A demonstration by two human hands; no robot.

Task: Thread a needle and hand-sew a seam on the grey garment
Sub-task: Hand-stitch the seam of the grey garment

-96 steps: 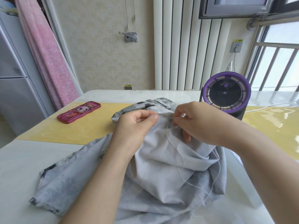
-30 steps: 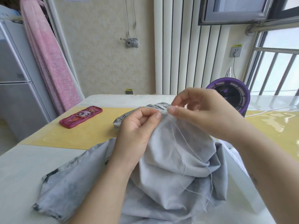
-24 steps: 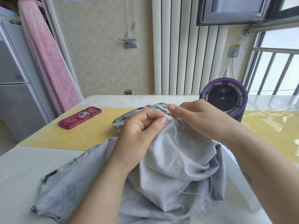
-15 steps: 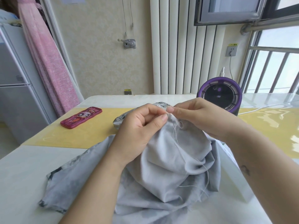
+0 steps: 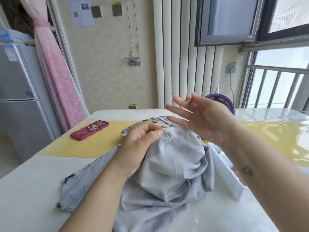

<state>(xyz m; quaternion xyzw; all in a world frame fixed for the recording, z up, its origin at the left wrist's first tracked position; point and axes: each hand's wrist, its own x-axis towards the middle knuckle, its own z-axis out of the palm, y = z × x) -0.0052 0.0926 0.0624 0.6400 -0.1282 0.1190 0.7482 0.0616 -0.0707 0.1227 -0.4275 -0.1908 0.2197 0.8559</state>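
The grey garment (image 5: 175,164) lies bunched on the table in front of me. My left hand (image 5: 142,143) pinches a fold of it at the top edge between thumb and forefinger. My right hand (image 5: 200,119) is raised above the fold with the palm turned left and the other fingers spread. A thin needle (image 5: 188,102) shows between its thumb and forefinger. White thread (image 5: 172,141) lies in short loose strands on the cloth just right of the left thumb, and more of it trails down the fabric.
A pink patterned case (image 5: 89,130) lies on the yellow mat (image 5: 100,144) at the left. A purple round fan (image 5: 224,101) stands behind my right hand. A white box (image 5: 225,174) sits by my right forearm. A grey fridge (image 5: 20,101) stands beyond the table's left edge.
My right hand has lifted away from the fold, up and to the right, and its fingers have spread. My left hand keeps its pinch on the cloth. The camera has tilted up.
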